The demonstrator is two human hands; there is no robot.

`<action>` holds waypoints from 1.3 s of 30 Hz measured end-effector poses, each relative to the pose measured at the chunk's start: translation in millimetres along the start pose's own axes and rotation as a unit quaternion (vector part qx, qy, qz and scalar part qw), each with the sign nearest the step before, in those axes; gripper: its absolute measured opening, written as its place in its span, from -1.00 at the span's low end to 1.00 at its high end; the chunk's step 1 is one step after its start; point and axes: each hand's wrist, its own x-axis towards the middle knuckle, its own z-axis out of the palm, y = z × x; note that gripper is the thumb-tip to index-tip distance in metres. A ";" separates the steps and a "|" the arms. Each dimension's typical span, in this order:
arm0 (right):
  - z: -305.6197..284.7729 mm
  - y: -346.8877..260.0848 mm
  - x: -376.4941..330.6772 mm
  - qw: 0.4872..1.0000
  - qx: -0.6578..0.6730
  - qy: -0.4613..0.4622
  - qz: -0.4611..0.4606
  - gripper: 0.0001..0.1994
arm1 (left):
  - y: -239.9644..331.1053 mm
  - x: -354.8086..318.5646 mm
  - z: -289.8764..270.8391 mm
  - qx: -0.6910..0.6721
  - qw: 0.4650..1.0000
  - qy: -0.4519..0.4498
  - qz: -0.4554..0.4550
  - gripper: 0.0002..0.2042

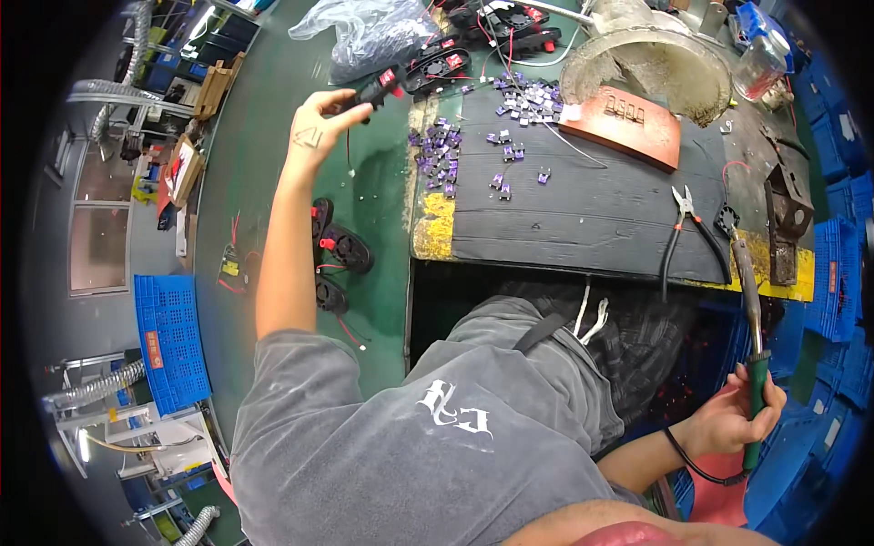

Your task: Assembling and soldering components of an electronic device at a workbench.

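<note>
My left hand (316, 135) is raised over the green work surface at the far left, its fingers closed on a small black plastic housing (379, 87) with a red part. A thin wire hangs below it. At the lower right my right hand (736, 411) grips the green handle of a soldering iron (756, 393). The iron's metal shaft points up, with its tip end by the bench's right front edge, near a small dark round piece (726, 218). Similar black housings (346, 249) with red parts and wires lie below my left hand; more (442, 64) lie beyond it.
Small purple-and-black components (441, 153) lie scattered on the black board (583, 223). A copper-coloured block (628, 127) holds small metal pieces, under a dusty hood (646, 68). Cutting pliers (683, 211) and a metal bracket (788, 218) are at right; a plastic bag (373, 41) lies at far left.
</note>
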 end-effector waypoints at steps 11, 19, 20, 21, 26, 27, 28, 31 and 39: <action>-12.1 -7.2 -10.5 1.000 -0.019 0.022 -0.012 -0.56 | -54.3 87.1 21.3 0.052 0.998 0.030 0.036 -0.39; -5.8 -10.8 -9.4 0.999 -0.030 0.025 -0.027 -0.59 | -107.7 103.0 30.0 -0.025 0.998 -0.043 0.038 -0.42; -6.3 -10.8 -8.6 0.999 -0.028 0.023 -0.027 -0.59 | -110.0 106.9 32.9 -0.040 0.998 -0.046 0.013 -0.41; -7.2 -11.3 -8.3 0.999 -0.029 0.026 -0.025 -0.59 | -114.0 106.2 34.3 -0.040 0.998 -0.044 0.012 -0.41; -19.2 -6.8 -9.1 1.000 -0.011 -0.014 -0.018 -0.56 | -134.7 99.4 36.9 -0.030 0.998 0.052 -0.005 -0.24; -17.4 -6.6 -9.3 1.000 -0.023 -0.007 -0.010 -0.55 | -132.7 95.5 36.4 -0.028 0.997 0.070 -0.025 -0.18; -15.1 -5.9 -9.0 0.999 -0.036 -0.001 -0.001 -0.54 | -132.8 94.8 34.4 -0.002 0.997 0.080 -0.020 -0.09; -13.3 -3.6 -8.1 0.997 -0.053 0.052 0.011 -0.53 | -119.1 83.8 4.0 0.047 0.998 0.045 0.002 -0.12; 6.8 13.4 12.5 0.997 -0.051 0.051 -0.009 -0.48 | -50.6 -53.2 -89.6 0.284 0.895 -0.334 0.084 -0.45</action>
